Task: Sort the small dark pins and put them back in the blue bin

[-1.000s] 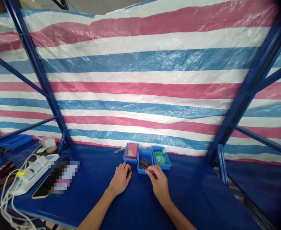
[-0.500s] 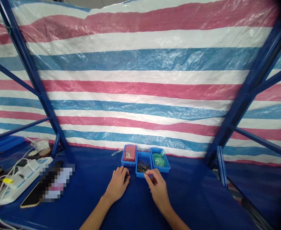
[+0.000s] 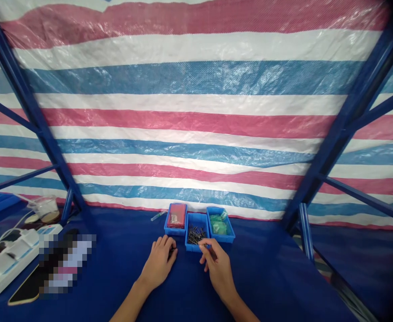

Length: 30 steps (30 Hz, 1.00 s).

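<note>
My left hand (image 3: 158, 260) rests on the blue tabletop in front of the bins, its fingers curled; a dark bit shows beneath them, but I cannot make it out. At the front edge of the middle blue bin (image 3: 197, 217), my right hand (image 3: 219, 267) has thumb and forefinger pinched together. Whatever sits in that pinch is too small to name. Thin dark metal pieces (image 3: 195, 235), screw-like, lie heaped in this bin. The left bin (image 3: 175, 231) contains a red packet (image 3: 177, 215), and the right bin (image 3: 228, 238) has green-tinted plastic bags (image 3: 219, 225).
A thin clear tube (image 3: 158, 216) lies beside the left bin. To the left are a white power strip (image 3: 22, 257) with plugs and cables, a dark phone-like slab (image 3: 23, 288) and a plastic cup (image 3: 47, 208). Blue frame posts (image 3: 337, 127) flank a striped tarp (image 3: 189, 103).
The whole view has shifted, so the bins and tabletop things appear farther left. My right hand stays by the middle bin, its lower fingers slightly looser. My left hand keeps its curled pose.
</note>
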Tool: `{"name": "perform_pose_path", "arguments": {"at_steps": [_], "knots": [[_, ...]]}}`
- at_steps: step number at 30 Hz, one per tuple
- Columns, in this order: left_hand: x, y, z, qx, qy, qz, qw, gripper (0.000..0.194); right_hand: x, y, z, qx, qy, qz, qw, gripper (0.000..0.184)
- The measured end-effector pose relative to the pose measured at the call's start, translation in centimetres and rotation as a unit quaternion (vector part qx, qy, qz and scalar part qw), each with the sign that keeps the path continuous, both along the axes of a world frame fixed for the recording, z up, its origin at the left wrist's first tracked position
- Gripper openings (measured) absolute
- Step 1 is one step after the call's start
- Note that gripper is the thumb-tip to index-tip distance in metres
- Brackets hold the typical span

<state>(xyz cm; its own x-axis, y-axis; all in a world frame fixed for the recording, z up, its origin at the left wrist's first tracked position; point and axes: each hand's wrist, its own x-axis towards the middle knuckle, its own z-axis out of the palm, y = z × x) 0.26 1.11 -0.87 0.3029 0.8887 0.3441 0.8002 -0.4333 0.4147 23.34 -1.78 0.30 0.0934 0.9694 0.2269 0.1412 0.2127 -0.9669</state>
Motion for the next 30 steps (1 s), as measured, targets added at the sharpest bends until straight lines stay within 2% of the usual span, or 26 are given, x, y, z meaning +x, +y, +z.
{"name": "perform_pose_path", "arguments": {"at_steps": [6, 13, 17, 20, 25, 30], "knots": [[-0.02, -0.14, 0.13, -0.004, -0.001, 0.003, 1.0, 0.018, -0.15, 0.22, -0.4, 0.004, -0.027, -0.039, 0.999, 0.036], [0.08, -0.27, 0.4, -0.003, -0.004, -0.002, 1.0, 0.019, -0.11, 0.02, -0.19, 0.098, -0.137, -0.042, 0.985, 0.026], [0.09, -0.26, 0.33, -0.004, -0.002, 0.001, 1.0, 0.019, -0.12, -0.16, -0.04, 0.128, -0.134, -0.022, 0.982, 0.024], [0.08, -0.18, 0.18, -0.003, 0.003, 0.009, 1.0, 0.02, -0.08, -0.16, -0.05, 0.112, -0.09, -0.009, 0.99, 0.029], [0.01, -0.19, 0.16, -0.004, -0.002, 0.003, 1.0, 0.018, -0.16, -0.27, 0.05, 0.047, -0.004, -0.029, 0.998, 0.041], [-0.05, -0.31, 0.19, -0.003, 0.004, 0.005, 1.0, 0.024, -0.51, -0.28, 0.17, 0.034, -0.025, -0.039, 0.998, 0.041]]}}
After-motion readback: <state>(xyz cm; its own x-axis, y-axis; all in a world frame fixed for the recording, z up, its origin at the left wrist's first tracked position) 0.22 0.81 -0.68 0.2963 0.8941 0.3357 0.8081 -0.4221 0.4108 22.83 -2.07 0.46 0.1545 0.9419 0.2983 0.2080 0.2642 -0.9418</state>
